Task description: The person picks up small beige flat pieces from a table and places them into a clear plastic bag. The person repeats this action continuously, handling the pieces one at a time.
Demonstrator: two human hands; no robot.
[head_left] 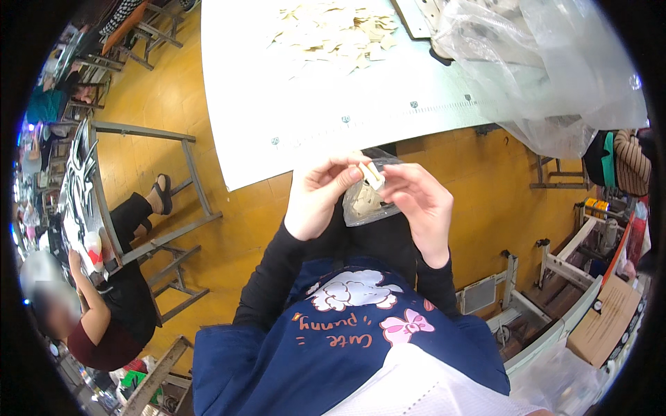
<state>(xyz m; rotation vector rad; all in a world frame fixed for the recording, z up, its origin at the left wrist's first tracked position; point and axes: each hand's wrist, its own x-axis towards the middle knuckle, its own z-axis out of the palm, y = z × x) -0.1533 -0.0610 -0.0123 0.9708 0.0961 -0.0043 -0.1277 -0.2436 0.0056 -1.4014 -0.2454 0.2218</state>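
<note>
Left hand (320,197) pinched a small cream strip-shaped piece (372,176), material unclear — seemed light, bendy, best held by its edges — right hand (424,204) half-curled rightward of it, grip unclear.

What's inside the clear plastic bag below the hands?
Pale flat pieces show in the clear bag, some overlapping. The left hand, right hand and cream piece between them cover part of it; anything beneath the visible pieces is hidden.

Cream pieces (340,33) lie toward the far edge of the white table (250,90); dark ruler marks (414,105) line its near edge. The cream-white strip (373,177) is plain, the apron (277,367) navy with white-and-pink cartoons, sleeves (269,277) black, floor (246,225) ochre-yellow.
</note>
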